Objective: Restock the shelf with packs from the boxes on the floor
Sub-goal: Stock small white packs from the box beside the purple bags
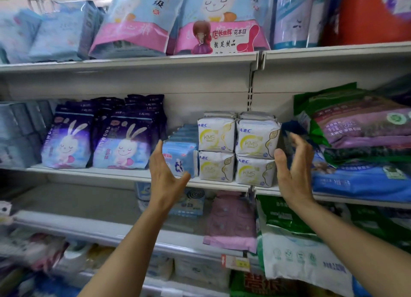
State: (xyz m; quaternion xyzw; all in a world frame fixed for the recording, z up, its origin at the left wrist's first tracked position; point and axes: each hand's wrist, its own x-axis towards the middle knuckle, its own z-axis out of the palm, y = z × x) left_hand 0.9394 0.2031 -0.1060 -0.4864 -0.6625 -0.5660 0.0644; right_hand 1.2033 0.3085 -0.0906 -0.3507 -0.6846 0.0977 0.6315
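Note:
White ABC KMS packs (pixel 238 149) stand stacked two high and two wide on the middle shelf (pixel 133 174). A row of light blue packs (pixel 180 154) stands just left of them. My left hand (pixel 165 176) is raised in front of the blue packs, fingers straight and thumb spread, holding nothing. My right hand (pixel 293 172) is raised at the right side of the white stack, palm facing left, fingers straight, empty. A dark blue pack (pixel 291 129) sits behind its fingertips. No boxes or floor are in view.
Purple rabbit packs (pixel 100 141) fill the middle shelf's left. Large purple, green and blue bags (pixel 364 141) lie stacked at right. Blue and pink packs (pixel 178 22) line the top shelf. A pink pack (pixel 231 221) and a green-white bag (pixel 298 247) sit on lower shelves.

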